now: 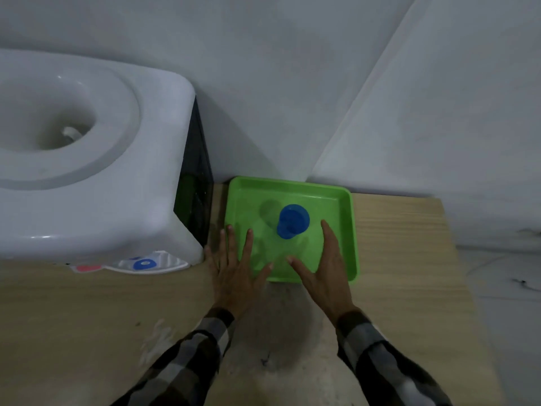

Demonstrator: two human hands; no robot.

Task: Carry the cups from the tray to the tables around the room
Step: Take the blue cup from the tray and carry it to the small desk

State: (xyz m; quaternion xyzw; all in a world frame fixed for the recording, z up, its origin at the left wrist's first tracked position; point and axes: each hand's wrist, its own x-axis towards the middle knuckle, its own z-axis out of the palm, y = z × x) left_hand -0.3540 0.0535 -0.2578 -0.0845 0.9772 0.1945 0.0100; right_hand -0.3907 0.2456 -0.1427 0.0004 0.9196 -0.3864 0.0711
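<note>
In the middle of the green tray [345, 218], a little toward its far side, stands the blue cup [292, 221], seen from above and touching neither of your hands. The tray sits on the wooden table [404, 259], pushed back to the wall [292, 83] at twelve o'clock. Your right hand [325, 276] lies at five o'clock from the cup, flat and spread over the tray's near right part, its fingers reaching up beside the cup but apart from it; it holds nothing. Your left hand [234, 273] lies at seven o'clock from the cup, also open with fingers fanned, its palm over the table at the tray's near left corner and its fingertips over the tray's left rim; it holds nothing either. Whether either palm presses on the surface, you cannot tell from this view. Both wrists come out of checked sleeves [187, 356] at six o'clock. At nine o'clock from the tray, just beside it, stands a white water dispenser [87, 171] with a round well on top and red and blue taps at its front edge.
</note>
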